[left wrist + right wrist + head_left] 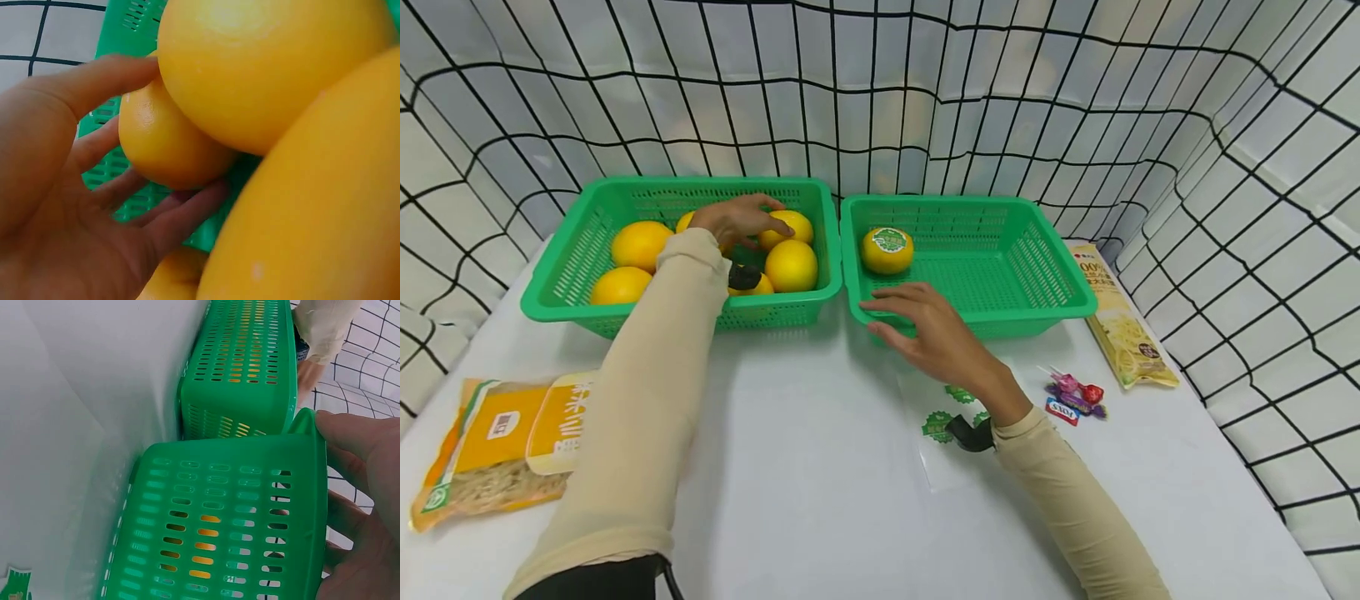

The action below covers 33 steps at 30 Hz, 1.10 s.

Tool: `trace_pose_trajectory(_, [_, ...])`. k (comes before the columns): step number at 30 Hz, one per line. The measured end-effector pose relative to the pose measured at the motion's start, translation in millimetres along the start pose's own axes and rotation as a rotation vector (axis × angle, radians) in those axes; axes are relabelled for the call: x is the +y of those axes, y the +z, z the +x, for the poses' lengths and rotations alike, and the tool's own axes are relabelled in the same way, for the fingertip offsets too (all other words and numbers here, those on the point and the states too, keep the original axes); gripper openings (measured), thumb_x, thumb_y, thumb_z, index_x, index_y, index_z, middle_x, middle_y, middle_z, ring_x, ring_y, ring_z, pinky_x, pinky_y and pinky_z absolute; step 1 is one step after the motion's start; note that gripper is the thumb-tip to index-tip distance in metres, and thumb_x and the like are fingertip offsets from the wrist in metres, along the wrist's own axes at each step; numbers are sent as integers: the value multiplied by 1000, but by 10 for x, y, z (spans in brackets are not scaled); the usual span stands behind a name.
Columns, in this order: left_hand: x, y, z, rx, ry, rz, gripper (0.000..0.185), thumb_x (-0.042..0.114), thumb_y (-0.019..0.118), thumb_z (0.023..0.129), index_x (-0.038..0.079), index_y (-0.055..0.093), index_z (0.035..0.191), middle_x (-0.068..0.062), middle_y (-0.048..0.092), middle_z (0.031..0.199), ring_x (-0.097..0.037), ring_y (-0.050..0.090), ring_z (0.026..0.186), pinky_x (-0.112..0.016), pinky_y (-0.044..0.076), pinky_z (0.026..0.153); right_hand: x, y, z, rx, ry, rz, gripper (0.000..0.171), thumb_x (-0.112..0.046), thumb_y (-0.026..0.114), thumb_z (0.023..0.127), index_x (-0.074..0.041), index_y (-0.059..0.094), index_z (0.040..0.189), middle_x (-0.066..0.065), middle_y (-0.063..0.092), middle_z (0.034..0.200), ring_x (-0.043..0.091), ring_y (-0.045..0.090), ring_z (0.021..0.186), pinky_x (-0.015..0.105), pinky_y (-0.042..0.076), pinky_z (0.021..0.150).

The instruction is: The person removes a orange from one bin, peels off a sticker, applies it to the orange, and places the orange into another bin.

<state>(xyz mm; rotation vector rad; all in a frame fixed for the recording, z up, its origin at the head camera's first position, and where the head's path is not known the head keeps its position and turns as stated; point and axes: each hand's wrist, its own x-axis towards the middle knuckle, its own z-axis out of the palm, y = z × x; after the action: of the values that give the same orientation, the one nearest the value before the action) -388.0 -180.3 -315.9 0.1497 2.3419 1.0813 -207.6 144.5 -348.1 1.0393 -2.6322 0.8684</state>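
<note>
Left hand (pixel 737 221) reached into the left basket (pixel 572 258), fingers (pixel 181 215) curled round one orange (pixel 165 147) (among several others). Right hand (pixel 928 329), fingers relaxed, rested on the near rim of the right basket (pixel 1052 304), right of the left basket.

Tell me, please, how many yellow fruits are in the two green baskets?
7 visible: six in the left basket, one under the left hand, and one stickered fruit in the right basket. The arm may hide more.
</note>
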Motion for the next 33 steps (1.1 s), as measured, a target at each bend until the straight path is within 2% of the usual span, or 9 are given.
trace_pose_trajectory(5, [-40,27,35,29,-13,-24,85,36,63,105,10,9,166,-28,16,167,-43,40,142,-54,45,117,-12,1,12,1,-5,-2,33,-23,74,102,-13,75,134,11,68,143,27,54,138,45,42,118])
trace_pose_trajectory(10, [-135,47,52,76,-29,59,82,49,58,103,6,14,157,-30,28,154,-38,57,120,-50,52,108,-28,24,13,-8,-10,1,33,-23,75,102,-14,75,133,8,68,142,26,55,137,44,42,117])
trace_pose_trajectory(15, [-143,52,29,129,-13,100,89,56,56,100,3,18,161,-27,36,148,-32,60,109,-44,59,99,-32,23,3,-24,-2,5,32,-23,75,102,-13,75,133,8,68,143,27,54,138,44,42,118])
trace_pose_trajectory(18, [-70,39,-68,220,25,83,86,54,57,99,4,22,159,-27,35,149,-31,58,105,-40,62,91,-13,11,-9,-31,11,18,32,-23,75,102,-12,76,132,10,67,143,28,53,139,46,43,117])
trace_pose_trajectory(23, [134,11,-377,375,106,58,77,50,59,98,8,27,154,-25,22,158,-32,55,103,-32,62,76,46,-28,-34,-25,29,54,30,-22,77,100,-12,78,128,12,66,143,30,54,138,47,46,115])
trace_pose_trajectory(26, [237,66,-652,431,161,23,73,51,62,98,14,30,153,-19,23,158,-30,54,107,-31,59,79,69,-60,-32,-29,36,79,28,-21,77,100,-13,79,126,11,66,143,31,54,138,49,45,115])
trace_pose_trajectory(29, [315,229,-981,464,248,-14,71,52,66,98,20,33,153,-14,27,154,-30,50,115,-37,54,88,77,-98,-18,-29,52,99,24,-20,77,100,-12,80,122,11,66,143,32,53,139,51,44,116])
trace_pose_trajectory(33, [301,587,-1440,466,370,-5,68,44,72,97,20,39,151,-15,31,150,-34,45,119,-44,49,90,65,-121,-4,-26,68,113,19,-19,78,99,-11,80,117,10,67,142,31,53,140,51,42,117])
